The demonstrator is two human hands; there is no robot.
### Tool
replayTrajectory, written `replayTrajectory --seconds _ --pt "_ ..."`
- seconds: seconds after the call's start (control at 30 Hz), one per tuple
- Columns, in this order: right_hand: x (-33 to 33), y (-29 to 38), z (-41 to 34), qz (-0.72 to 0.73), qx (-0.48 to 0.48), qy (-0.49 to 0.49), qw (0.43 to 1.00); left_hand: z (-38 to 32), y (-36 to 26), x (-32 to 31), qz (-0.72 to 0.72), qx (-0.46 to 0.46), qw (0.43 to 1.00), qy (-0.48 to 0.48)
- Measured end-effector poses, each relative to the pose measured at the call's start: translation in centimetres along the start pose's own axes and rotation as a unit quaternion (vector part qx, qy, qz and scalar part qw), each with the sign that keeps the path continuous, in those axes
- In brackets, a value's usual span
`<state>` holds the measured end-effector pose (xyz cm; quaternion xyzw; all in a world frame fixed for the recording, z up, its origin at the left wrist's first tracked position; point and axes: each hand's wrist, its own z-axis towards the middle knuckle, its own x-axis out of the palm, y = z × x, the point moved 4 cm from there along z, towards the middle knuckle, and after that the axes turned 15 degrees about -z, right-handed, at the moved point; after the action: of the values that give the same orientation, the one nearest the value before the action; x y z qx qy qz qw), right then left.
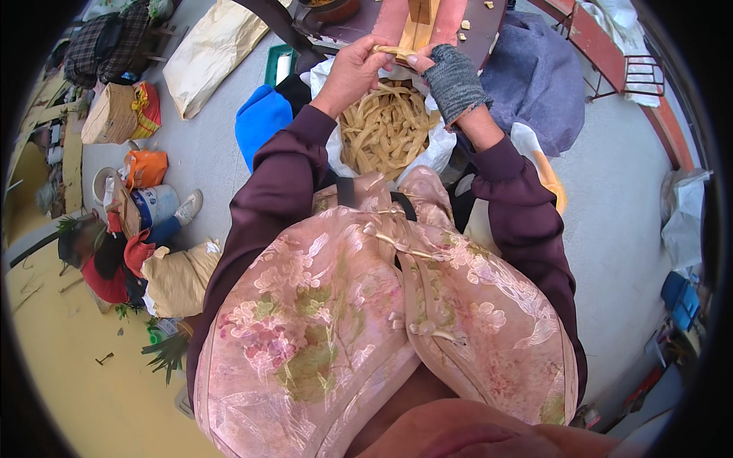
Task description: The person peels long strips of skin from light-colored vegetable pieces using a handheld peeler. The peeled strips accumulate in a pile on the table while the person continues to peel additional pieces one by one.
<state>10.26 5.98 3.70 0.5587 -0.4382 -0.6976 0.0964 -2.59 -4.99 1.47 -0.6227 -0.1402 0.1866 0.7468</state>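
My left hand pinches one end of a twisted strand of straw-coloured plant fibre, thumb against fingers. On the same strand, a short way along, is the thumb of my right hand, which wears a grey knitted fingerless glove; its fingertips are partly hidden. The strand crosses in front of a wooden piece with an upright part, set at the table edge on a pink cloth. Below my hands stands an open white sack filled with loose flat strips of tan fibre.
A dark table carries small pale scraps and a brown pot. Grey-blue cloth lies to the right, a blue bundle to the left. Another person sits at far left near a bucket and a paper sack.
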Motion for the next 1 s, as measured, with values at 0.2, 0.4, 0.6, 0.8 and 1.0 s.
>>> replayTrajectory --seconds 0.2,0.4,0.6,0.8,1.0 --pt "-2.4 -2.2 1.7 -0.235 -0.106 -0.126 0.958 2.3 -0.5 0.8 -0.081 -0.016 0.996 -0.021" --pt "-2.9 -3.1 3.0 -0.195 -0.037 -0.169 0.965 4.1 0.6 0.5 -0.167 -0.088 0.982 0.007" --pt "-3.0 -3.1 3.7 -0.234 -0.101 -0.24 0.937 5.6 -0.3 0.6 -0.022 -0.069 0.996 -0.061" --pt "-2.5 -3.3 4.6 -0.203 0.017 -0.182 0.962 6.7 1.3 0.2 0.062 -0.078 0.993 -0.06" --pt "1.4 -10.9 7.5 -0.31 0.018 -0.074 0.948 6.1 2.7 0.6 0.295 -0.085 0.949 -0.075"
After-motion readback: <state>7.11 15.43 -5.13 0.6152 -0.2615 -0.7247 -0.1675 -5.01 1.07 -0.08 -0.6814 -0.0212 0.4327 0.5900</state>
